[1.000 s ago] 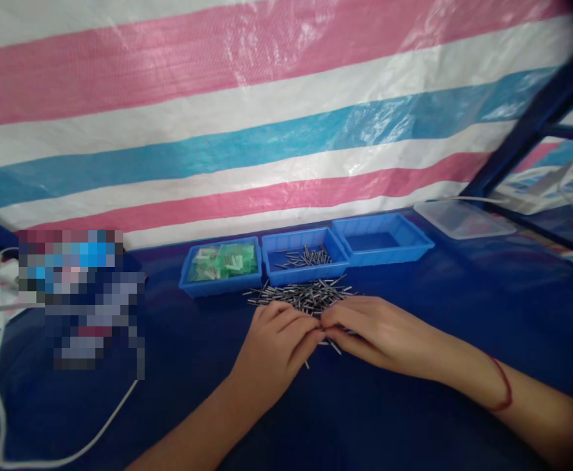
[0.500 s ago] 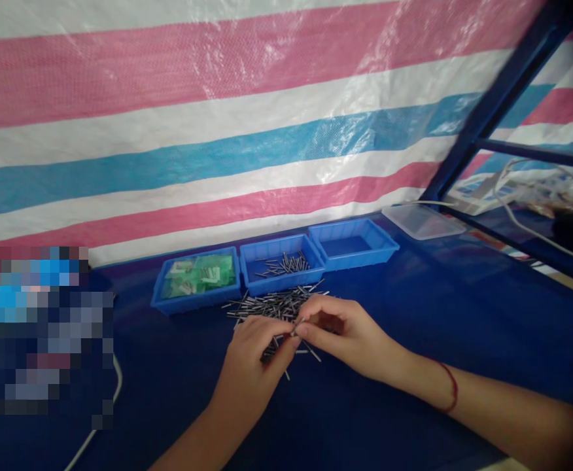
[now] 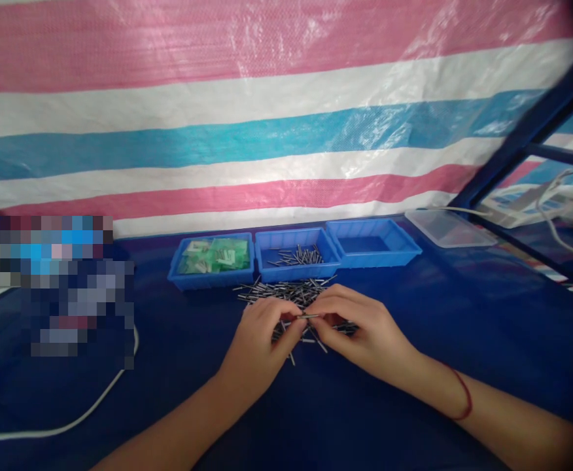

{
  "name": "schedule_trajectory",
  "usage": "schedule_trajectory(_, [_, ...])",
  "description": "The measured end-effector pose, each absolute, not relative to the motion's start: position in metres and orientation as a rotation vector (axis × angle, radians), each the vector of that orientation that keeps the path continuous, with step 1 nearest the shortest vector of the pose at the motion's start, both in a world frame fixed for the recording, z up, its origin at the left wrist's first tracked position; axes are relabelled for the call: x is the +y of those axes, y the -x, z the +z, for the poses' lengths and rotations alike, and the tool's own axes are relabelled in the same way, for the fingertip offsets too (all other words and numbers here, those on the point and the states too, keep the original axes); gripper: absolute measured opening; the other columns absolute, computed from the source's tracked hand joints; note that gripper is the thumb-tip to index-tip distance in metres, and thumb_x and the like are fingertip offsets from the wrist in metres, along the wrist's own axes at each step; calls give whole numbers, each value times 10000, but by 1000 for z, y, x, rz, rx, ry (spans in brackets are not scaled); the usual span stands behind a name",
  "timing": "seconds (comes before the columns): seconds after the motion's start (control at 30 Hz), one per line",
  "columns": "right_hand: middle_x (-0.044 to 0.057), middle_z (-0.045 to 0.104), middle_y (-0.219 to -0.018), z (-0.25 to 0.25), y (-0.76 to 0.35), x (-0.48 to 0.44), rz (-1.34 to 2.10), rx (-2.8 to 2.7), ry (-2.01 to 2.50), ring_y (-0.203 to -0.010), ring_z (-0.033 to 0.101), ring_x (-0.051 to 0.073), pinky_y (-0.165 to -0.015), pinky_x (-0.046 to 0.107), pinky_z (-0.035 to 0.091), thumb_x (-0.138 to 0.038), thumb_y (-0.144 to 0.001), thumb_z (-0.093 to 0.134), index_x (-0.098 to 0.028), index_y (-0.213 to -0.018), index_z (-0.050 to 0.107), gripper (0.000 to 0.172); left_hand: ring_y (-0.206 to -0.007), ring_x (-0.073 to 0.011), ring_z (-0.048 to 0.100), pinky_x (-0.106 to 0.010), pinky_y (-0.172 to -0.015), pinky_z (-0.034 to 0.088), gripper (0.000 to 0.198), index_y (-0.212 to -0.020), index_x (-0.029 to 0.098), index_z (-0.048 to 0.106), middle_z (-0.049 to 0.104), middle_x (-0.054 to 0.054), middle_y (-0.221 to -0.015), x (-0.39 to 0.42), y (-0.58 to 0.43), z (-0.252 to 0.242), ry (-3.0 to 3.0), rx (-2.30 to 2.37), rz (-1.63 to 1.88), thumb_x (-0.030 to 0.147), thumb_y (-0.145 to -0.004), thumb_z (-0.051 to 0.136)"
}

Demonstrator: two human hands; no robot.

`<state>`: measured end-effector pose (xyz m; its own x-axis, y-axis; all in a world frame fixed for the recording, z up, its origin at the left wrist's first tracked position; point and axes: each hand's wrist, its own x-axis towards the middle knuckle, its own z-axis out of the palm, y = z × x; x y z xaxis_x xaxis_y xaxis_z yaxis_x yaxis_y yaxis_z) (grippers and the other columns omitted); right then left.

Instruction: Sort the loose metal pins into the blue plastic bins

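A short, thin metal rod [image 3: 308,316] lies almost level between my two hands. My left hand [image 3: 261,333] pinches its left end between thumb and fingertips. At the other end, the thumb and fingers of my right hand [image 3: 367,327] are closed on it too. Under and behind both hands spreads a loose pile of similar dark and silvery rods [image 3: 291,290], partly covered by the fingers. Just beyond the pile is a blue tray [image 3: 301,270] with some more rods at its right side.
Left of that tray stands another blue tray [image 3: 212,281] with green and clear packets [image 3: 227,252]. A third blue tray [image 3: 384,258] is on the right, beside a translucent lid [image 3: 451,229]. A white cable [image 3: 61,432] curves across the blue table at left, near a blurred-out patch.
The rod has turned from slanted to nearly level between my fingertips. Both hands keep their pinch. The whole view has shifted, so the trays appear farther right and slightly higher.
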<state>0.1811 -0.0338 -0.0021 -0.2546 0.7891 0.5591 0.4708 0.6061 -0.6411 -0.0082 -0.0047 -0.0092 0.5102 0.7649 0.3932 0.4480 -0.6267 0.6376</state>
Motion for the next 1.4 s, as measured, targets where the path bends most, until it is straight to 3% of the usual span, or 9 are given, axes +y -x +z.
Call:
schedule_trajectory(0.2, [61, 655, -878, -3, -184, -30, 228, -2029, 1009, -789, 617, 155, -695, 290, 513, -144, -877, 550, -208, -980, 643, 152, -826, -172, 599, -298, -789, 418, 48, -894, 193, 574, 646, -13, -854, -5, 9, -9, -2261, 994, 1000, 239, -881, 570])
schedule_trajectory(0.37, [87, 660, -925, 5, -188, -4, -5, -1992, 1163, -865, 616, 192, -783, 345, 505, -212, -911, 513, -184, -980, 654, 160, -880, -187, 605, -321, -838, 439, 327, -1181, 174, 502, 645, -42, -925, -3, 11, -11, -2219, 975, 1061, 271, -877, 575])
schedule_trajectory(0.53, [108, 661, -929, 13, -191, 25, -306, -1999, 1352, -874, 601, 249, -810, 417, 480, -304, -912, 511, -157, -987, 669, 229, -899, -195, 603, -342, -849, 445, 267, -1156, 172, 543, 656, -48, -923, 0, 17, -12, -2320, 908, 1008, 247, -900, 531])
schedule_trajectory(0.7, [92, 662, -923, 12, -196, -7, -240, -1917, 1422, -886, 606, 242, -815, 383, 478, -336, -896, 523, -182, -1031, 644, 238, -910, -200, 597, -341, -842, 449, 185, -1052, 181, 610, 663, -52, -918, 3, 21, -12, -2412, 869, 959, 227, -905, 508])
schedule_trajectory(0.83, [59, 658, -884, -3, -218, -55, -107, -1814, 1606, -778, 610, 205, -718, 347, 492, -301, -877, 526, -213, -960, 634, 163, -911, -198, 593, -337, -839, 451, 168, -975, 184, 643, 671, -56, -923, 6, 21, -13, -2465, 816, 953, 194, -902, 492])
schedule_trajectory(0.97, [67, 661, -900, -19, -237, -89, 14, -1797, 1741, -775, 631, 209, -734, 369, 518, -231, -844, 519, -206, -983, 616, 171, -906, -194, 588, -336, -831, 447, 172, -930, 188, 659, 671, -58, -914, 14, 19, -18, -2510, 776, 925, 169, -895, 492])
schedule_trajectory(1.17, [85, 655, -1080, -23, -237, -99, 94, -1969, 1633, -1010, 620, 237, -900, 419, 498, -235, -845, 542, -216, -1030, 629, 205, -912, -196, 587, -338, -825, 436, 168, -934, 193, 665, 669, -60, -921, 18, 13, -20, -2534, 803, 951, 162, -884, 508])
schedule_trajectory(1.4, [89, 633, -1035, -23, -242, -84, 77, -2272, 1389, -917, 627, 208, -797, 359, 532, -230, -881, 534, -223, -990, 657, 164, -926, -198, 578, -338, -836, 415, 174, -941, 183, 663, 681, -55, -935, 13, 3, -12, -2626, 840, 962, 186, -905, 493])
